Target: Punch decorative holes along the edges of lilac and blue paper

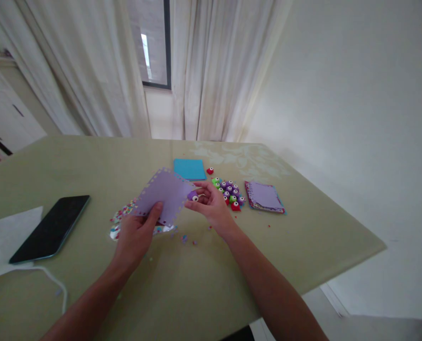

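My left hand point(136, 232) grips the lower left of a purple paper sheet point(166, 194), thumb on top. Small notches run along the sheet's edges. At its right side, my right hand point(211, 203) pinches a small purple piece with a googly eye point(193, 195) between thumb and fingers, close to or touching the sheet. Just beyond this hand sits a cluster of similar googly-eyed pieces point(229, 189) in purple, green and red. Under my left hand and the sheet lies a heap of colourful paper bits point(121, 214), partly hidden.
A blue paper stack point(189, 169) lies behind the sheet, with a lone red eyed piece point(210, 170) beside it. To the right is a stack of notched paper point(265, 196). A dark phone point(52, 229), white paper point(4, 241) and white cable point(56, 280) lie left. Loose scraps point(184, 238) dot the table.
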`<state>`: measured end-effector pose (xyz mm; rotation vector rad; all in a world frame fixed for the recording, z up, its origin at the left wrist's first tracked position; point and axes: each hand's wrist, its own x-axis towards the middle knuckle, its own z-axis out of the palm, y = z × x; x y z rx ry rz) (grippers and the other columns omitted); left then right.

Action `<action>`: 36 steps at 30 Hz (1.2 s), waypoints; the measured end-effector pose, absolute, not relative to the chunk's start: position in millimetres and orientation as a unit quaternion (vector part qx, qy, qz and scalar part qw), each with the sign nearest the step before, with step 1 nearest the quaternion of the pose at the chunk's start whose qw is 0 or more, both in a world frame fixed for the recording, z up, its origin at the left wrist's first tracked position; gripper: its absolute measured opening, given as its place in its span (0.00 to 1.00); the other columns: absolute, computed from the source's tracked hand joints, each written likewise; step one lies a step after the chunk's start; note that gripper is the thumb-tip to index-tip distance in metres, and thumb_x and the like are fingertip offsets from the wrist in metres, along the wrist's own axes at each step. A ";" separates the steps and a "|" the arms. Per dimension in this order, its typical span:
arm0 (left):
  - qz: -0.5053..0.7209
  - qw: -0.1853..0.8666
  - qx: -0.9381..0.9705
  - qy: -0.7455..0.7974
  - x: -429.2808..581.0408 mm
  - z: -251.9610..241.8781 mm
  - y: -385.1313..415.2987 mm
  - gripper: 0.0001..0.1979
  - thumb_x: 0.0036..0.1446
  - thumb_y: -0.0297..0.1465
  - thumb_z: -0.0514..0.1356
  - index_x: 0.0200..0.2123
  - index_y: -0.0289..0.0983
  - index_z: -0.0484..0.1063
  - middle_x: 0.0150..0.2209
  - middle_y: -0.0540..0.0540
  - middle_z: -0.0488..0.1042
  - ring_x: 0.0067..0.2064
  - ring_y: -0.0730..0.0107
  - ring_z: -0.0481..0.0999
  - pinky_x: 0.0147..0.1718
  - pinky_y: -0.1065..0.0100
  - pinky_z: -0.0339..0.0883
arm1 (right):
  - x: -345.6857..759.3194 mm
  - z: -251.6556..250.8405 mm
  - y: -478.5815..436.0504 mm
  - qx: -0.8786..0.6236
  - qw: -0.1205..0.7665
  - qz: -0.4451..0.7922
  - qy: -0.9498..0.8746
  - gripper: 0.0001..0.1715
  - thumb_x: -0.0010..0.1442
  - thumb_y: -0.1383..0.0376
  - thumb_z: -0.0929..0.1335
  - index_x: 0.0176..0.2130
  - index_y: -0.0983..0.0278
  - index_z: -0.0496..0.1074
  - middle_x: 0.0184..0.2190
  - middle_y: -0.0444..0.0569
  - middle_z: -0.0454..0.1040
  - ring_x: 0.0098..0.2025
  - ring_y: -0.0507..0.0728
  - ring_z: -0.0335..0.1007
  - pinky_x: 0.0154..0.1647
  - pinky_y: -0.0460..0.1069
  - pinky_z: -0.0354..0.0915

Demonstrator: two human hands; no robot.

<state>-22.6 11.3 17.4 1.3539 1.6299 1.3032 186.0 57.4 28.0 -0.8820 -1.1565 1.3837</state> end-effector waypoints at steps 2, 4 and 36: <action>0.496 0.328 0.513 0.619 -23.3 15.9 12.4 0.26 0.56 0.56 0.63 0.28 0.39 0.81 0.25 0.46 0.82 0.27 0.57 0.80 0.26 0.64 0.72 | 185.7 27.6 57.3 -0.376 0.540 0.567 -0.496 0.42 0.40 0.60 0.87 0.51 0.60 0.75 0.38 0.43 0.81 0.31 0.49 0.73 0.36 0.47 0.71; 0.497 0.335 0.508 0.618 -23.9 15.3 13.1 0.26 0.56 0.56 0.63 0.29 0.38 0.81 0.26 0.46 0.83 0.28 0.56 0.81 0.27 0.63 0.73 | 185.7 27.0 57.1 -0.381 0.539 0.553 -0.508 0.41 0.41 0.60 0.87 0.51 0.60 0.75 0.38 0.43 0.80 0.31 0.49 0.73 0.35 0.47 0.70; 0.512 0.242 0.550 0.613 -26.9 25.7 10.9 0.20 0.57 0.51 0.63 0.28 0.41 0.79 0.26 0.49 0.82 0.29 0.56 0.80 0.29 0.64 0.76 | 185.5 26.1 54.0 -0.443 0.517 0.449 -0.579 0.41 0.39 0.54 0.88 0.49 0.61 0.78 0.38 0.44 0.77 0.30 0.51 0.64 0.33 0.49 0.67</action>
